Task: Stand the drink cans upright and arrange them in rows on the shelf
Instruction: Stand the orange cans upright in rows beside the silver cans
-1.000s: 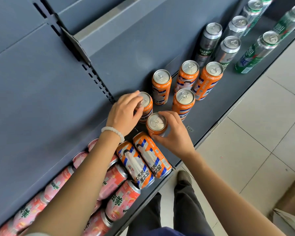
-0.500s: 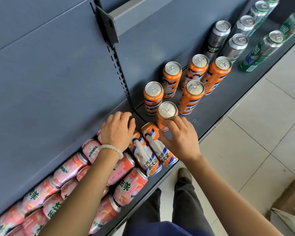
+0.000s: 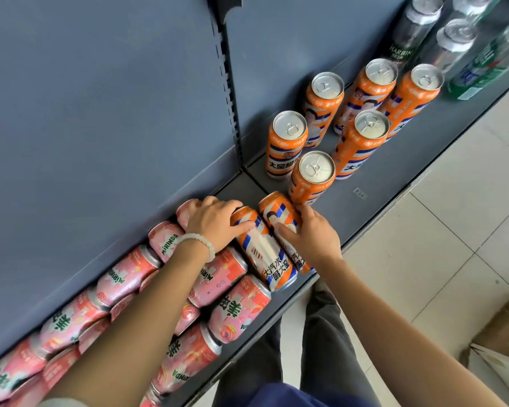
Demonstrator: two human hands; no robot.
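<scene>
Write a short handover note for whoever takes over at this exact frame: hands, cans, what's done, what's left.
Left hand grips the top end of one lying orange-and-blue drink can. Right hand grips the second lying orange can beside it.
Done: six orange cans stand upright in rows on the grey metal shelf, nearest one just behind the right hand.
Left: stand those two, then the pile of pink Mirinda cans lying to the left.
</scene>
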